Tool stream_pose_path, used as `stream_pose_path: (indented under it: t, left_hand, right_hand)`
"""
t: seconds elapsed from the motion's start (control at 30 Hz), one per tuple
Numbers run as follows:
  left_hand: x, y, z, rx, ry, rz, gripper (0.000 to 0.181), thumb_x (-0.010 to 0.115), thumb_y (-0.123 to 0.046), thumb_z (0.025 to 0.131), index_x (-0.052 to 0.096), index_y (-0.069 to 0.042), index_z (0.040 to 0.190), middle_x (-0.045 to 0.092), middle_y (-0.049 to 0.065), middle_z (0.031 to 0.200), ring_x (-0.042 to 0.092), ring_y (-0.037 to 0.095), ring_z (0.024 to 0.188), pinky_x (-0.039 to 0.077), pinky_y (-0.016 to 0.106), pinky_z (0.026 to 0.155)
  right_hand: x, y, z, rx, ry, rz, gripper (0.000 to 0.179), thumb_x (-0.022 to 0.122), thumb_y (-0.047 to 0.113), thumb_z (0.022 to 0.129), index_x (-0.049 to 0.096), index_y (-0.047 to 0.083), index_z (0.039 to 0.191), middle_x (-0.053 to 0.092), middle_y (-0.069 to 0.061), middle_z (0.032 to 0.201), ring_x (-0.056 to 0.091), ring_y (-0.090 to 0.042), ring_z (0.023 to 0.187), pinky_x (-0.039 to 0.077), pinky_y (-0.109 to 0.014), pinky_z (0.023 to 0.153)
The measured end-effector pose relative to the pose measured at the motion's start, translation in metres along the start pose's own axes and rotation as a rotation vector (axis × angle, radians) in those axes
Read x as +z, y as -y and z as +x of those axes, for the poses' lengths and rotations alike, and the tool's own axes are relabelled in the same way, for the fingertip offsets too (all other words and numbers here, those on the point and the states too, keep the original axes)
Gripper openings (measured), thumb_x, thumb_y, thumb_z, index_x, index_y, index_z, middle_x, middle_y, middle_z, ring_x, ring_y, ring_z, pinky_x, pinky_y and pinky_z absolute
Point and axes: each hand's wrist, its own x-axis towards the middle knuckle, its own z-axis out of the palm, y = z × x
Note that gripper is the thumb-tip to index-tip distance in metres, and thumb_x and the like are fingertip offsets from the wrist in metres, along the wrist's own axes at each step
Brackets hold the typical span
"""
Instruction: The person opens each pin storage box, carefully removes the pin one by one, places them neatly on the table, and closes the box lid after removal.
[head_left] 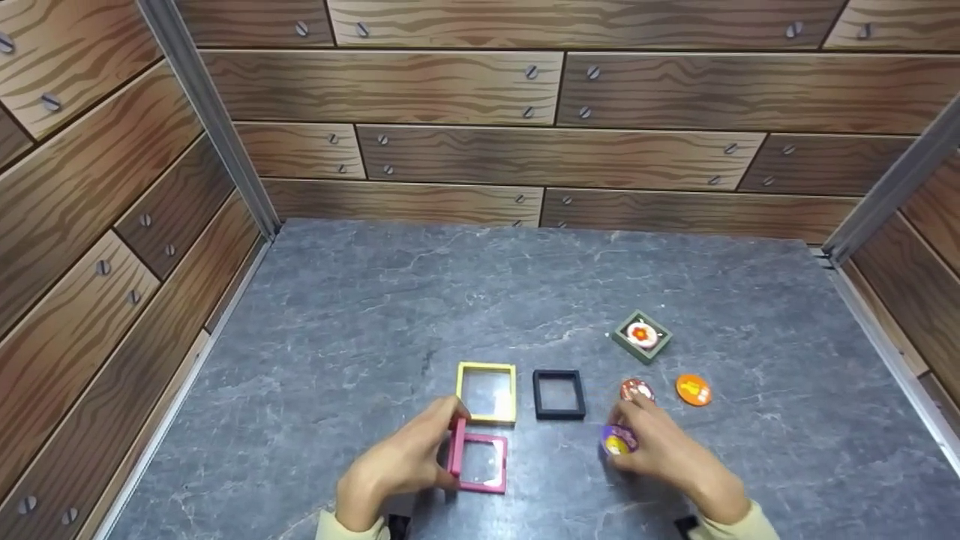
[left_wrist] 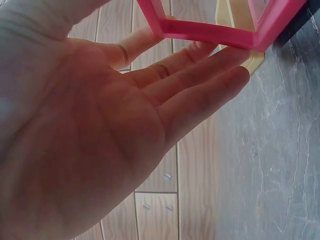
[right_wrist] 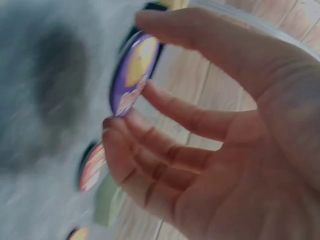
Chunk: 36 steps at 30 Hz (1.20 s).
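My left hand point(head_left: 412, 454) grips one half of a pink square display frame point(head_left: 501, 465) between thumb and fingers. That half stands upright while the other, with a clear window, lies flat on the table. In the left wrist view the pink frame point(left_wrist: 210, 32) crosses the fingertips. My right hand point(head_left: 664, 450) pinches a round purple badge with a yellow picture point(head_left: 617, 442) by its edge; the right wrist view shows this badge point(right_wrist: 135, 70) tilted between thumb and fingers. Just beyond those fingers lies a red and white round badge point(head_left: 636, 388), partly hidden.
Behind the pink frame lies a yellow frame point(head_left: 514, 390), with a black frame point(head_left: 559, 414) to its right. An orange badge point(head_left: 694, 390) is at the right, near a green frame point(head_left: 636, 352) holding a flower badge. Wood-patterned walls point(head_left: 450, 90) enclose the grey table point(head_left: 337, 315).
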Motion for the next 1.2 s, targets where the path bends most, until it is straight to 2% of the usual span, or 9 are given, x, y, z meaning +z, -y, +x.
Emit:
stream_pose_path:
  t: [0.2,0.43,0.7,1.07,1.2]
  left_hand:
    - [0.001,0.001,-0.003,-0.036,-0.005,-0.006,0.069,0.094,-0.005,0.068,0.051,-0.015,0.122,0.061,0.011,0.132,0.062,0.030,0.127,0.055,0.045,0.111]
    - [0.004,0.003,-0.002,0.010,-0.025,0.004,0.069,0.093,-0.001,0.069,0.051,-0.014,0.122,0.061,0.012,0.132,0.062,0.027,0.128,0.054,0.039,0.110]
    - [0.004,0.002,-0.002,-0.004,-0.017,0.004,0.070,0.092,-0.002,0.069,0.051,-0.012,0.124,0.060,0.012,0.134,0.062,0.028,0.128,0.054,0.041,0.110]
    - [0.006,0.001,-0.003,-0.012,-0.025,-0.002,0.071,0.092,-0.004,0.069,0.052,-0.011,0.127,0.060,0.008,0.133,0.062,0.028,0.128,0.055,0.040,0.108]
    - [0.006,0.002,-0.004,-0.015,-0.027,-0.002,0.071,0.093,-0.007,0.070,0.052,-0.012,0.128,0.060,0.005,0.132,0.062,0.029,0.128,0.055,0.041,0.109]
  right_hand:
    - [-0.006,-0.002,-0.012,0.130,0.076,-0.015,0.046,0.093,0.016,0.065,0.066,0.007,0.101,0.062,-0.003,0.102,0.061,-0.018,0.086,0.058,-0.037,0.080]
    - [-0.009,-0.003,-0.020,0.204,0.085,-0.049,0.045,0.094,0.016,0.067,0.067,0.007,0.101,0.061,-0.002,0.102,0.061,-0.020,0.089,0.059,-0.041,0.084]
    - [-0.012,-0.005,-0.022,0.319,0.138,-0.025,0.045,0.094,0.018,0.071,0.069,0.004,0.106,0.062,-0.005,0.104,0.061,-0.020,0.095,0.058,-0.045,0.090]
    - [-0.014,-0.005,-0.027,0.383,0.143,0.007,0.045,0.094,0.018,0.073,0.068,0.006,0.109,0.060,-0.004,0.106,0.058,-0.020,0.101,0.056,-0.047,0.094]
    - [-0.016,-0.003,-0.028,0.412,0.152,0.026,0.050,0.093,0.024,0.076,0.067,0.006,0.114,0.060,-0.007,0.109,0.058,-0.023,0.104,0.055,-0.049,0.095]
